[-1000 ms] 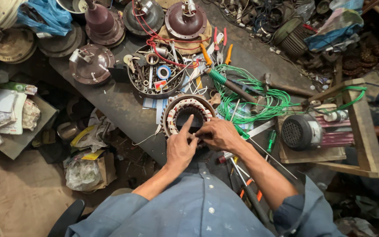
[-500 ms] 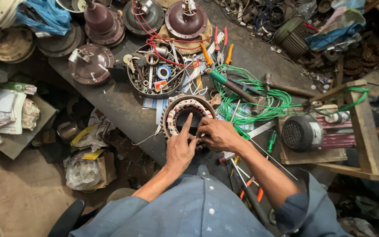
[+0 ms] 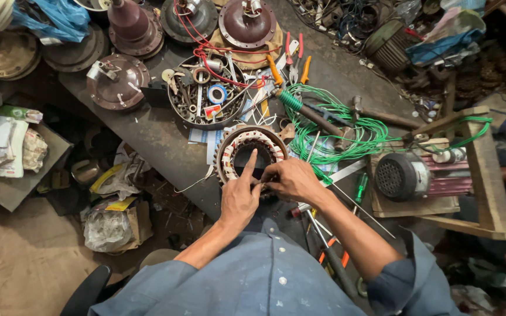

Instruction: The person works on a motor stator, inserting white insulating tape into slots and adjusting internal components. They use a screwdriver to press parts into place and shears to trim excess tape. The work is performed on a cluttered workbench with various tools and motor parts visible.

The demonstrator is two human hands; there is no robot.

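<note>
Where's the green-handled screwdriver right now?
In the head view, the green-handled screwdriver lies on the dark bench just beyond and right of the wound stator ring, across the green wire coil, below the orange-handled pliers.

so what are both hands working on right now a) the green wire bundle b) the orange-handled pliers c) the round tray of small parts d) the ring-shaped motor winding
d: the left hand points a finger across the ring-shaped motor winding and the right hand pinches at its near edge; the green wire bundle lies apart to the right.
</note>
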